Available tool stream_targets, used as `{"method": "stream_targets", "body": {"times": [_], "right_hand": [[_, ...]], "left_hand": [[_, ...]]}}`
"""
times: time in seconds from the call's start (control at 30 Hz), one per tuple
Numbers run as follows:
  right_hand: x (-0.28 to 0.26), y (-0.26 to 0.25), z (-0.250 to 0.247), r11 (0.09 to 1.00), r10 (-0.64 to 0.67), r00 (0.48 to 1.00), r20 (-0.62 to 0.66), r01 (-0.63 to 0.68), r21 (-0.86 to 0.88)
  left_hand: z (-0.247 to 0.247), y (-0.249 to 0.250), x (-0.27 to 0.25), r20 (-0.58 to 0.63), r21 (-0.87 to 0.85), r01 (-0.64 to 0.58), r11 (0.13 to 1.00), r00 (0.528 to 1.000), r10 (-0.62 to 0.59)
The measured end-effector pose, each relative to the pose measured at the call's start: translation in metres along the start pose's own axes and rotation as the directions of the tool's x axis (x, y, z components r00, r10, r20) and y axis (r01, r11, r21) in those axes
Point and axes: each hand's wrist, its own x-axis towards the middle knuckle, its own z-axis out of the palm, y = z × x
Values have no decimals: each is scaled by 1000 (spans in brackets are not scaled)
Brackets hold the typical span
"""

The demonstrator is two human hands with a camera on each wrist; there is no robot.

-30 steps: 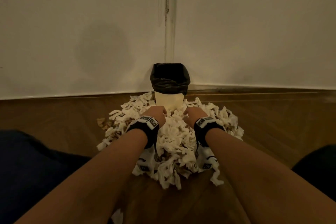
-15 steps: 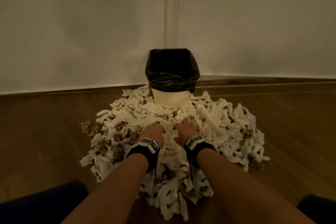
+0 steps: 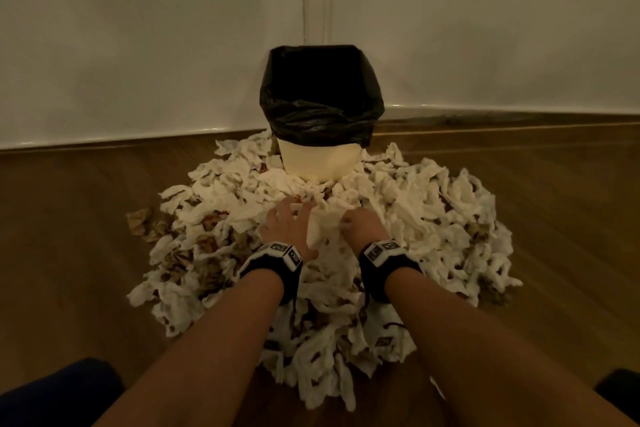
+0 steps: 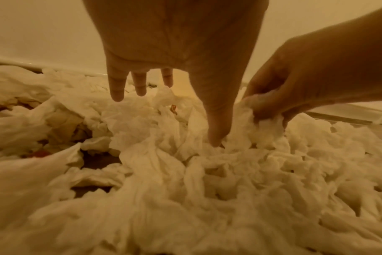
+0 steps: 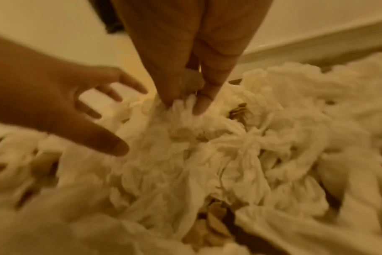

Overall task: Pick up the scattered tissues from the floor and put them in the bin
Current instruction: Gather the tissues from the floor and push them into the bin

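Observation:
A wide heap of crumpled white tissues [image 3: 408, 218] covers the wooden floor in front of a cream bin [image 3: 320, 163] lined with a black bag [image 3: 322, 104], standing in the room's corner. My left hand [image 3: 287, 222] hovers over the heap with fingers spread and straight [image 4: 117, 89], thumb tip touching the tissues. My right hand [image 3: 360, 224] has its fingers curled into the heap and grips a bunch of tissues [image 4: 262, 117]. In the right wrist view its fingers [image 5: 204, 101] pinch the white wad [image 5: 181, 107], and my left hand [image 5: 76, 112] shows spread beside it.
White walls [image 3: 138, 45] meet in the corner behind the bin. Bare wooden floor [image 3: 69, 218] lies left and right of the heap. Some brownish crumpled tissues [image 3: 142, 222] lie at the heap's left edge. My dark-clothed knees [image 3: 52, 392] show at the bottom corners.
My view has come closer to the heap and bin. Both hands drew back from the bin's foot to the heap's middle; the left hand's fingers have spread, while the right has closed on tissues.

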Motion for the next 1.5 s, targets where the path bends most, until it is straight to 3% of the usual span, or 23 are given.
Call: {"method": "stream_targets", "body": {"times": [0.07, 0.13, 0.2, 0.23, 0.33, 0.47, 0.67, 0.77, 0.97, 1.07, 1.2, 1.37, 1.5], "right_hand": [[-7, 13, -2, 970, 128, 978, -167, -88, 226], [-18, 28, 0, 846, 302, 911, -282, -120, 519], [-25, 38, 3, 645, 425, 861, -278, -73, 761], [-27, 42, 5, 562, 444, 863, -242, -58, 825], [-31, 46, 8, 446, 415, 898, -146, -60, 893], [-33, 48, 9, 463, 342, 935, -97, -77, 883], [-39, 41, -11, 471, 311, 949, -53, -106, 876], [-50, 31, -35, 496, 278, 954, -115, -40, 868], [-82, 3, -99, 660, 188, 912, -365, 158, 734], [-92, -10, -130, 689, 160, 881, -446, 224, 689], [-94, -30, -169, 715, 113, 846, -521, 295, 634], [-91, -53, -211, 775, 18, 810, -586, 359, 520], [-92, -71, -243, 763, -26, 763, -646, 432, 480]], "left_hand": [[0, 1, -1, -10, -16, -4, 1000, 1000, 4], [1, 3, 1, -4, 13, -29, 1000, 1000, 29], [3, 6, 5, 82, 19, -56, 998, 995, 55], [3, 8, 7, 144, 23, -63, 998, 988, 59], [8, 12, 9, 233, 100, -125, 987, 967, 99], [2, 9, 7, 200, 82, -175, 981, 967, 156], [-40, 5, -3, -20, -226, -82, 971, 997, 80], [-67, 6, -12, -97, -437, -79, 896, 994, 40], [-123, 12, -39, -251, -711, -190, 677, 968, 7], [-155, 16, -51, -346, -750, -297, 591, 938, 32], [-194, 18, -63, -464, -685, -422, 594, 881, 90], [-232, 21, -72, -504, -684, -454, 571, 860, 79], [-256, 25, -73, -545, -708, -493, 506, 837, 53]]}}
